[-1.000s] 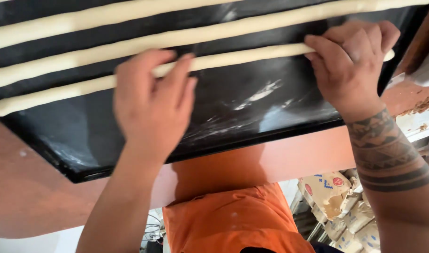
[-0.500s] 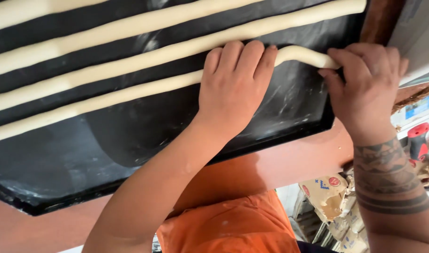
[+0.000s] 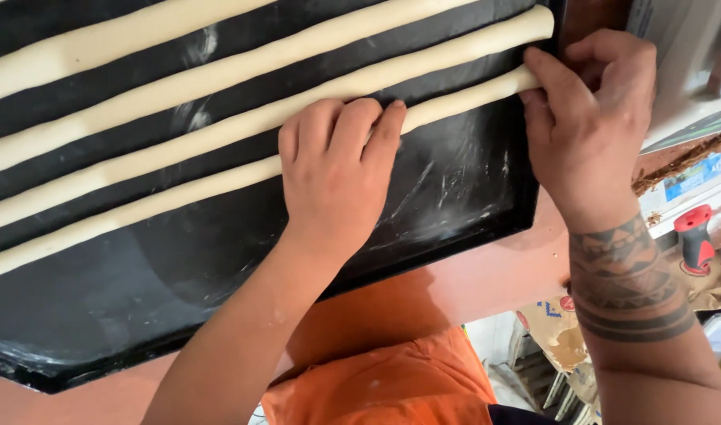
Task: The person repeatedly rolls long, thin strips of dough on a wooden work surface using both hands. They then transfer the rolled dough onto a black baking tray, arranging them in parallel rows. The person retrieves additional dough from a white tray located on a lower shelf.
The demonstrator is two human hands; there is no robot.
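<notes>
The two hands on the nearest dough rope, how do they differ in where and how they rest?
The left hand lies flat, palm down, across the middle of the nearest dough rope; the right hand is at its end by the tray's right edge, fingertips pinching it. The right forearm carries a dark band tattoo; the left is bare. Both touch the same rope.

dough rope [image 3: 179,193] | curved end now straight (right hand [image 3: 589,126] pinching tip)

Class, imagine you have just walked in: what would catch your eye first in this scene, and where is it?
Long pale dough ropes stretch in near-parallel lines across a black baking tray dusted with flour. The left hand presses on the nearest dough rope mid-tray, while the right hand, above a tattooed forearm, pinches its end at the tray's right edge.
</notes>
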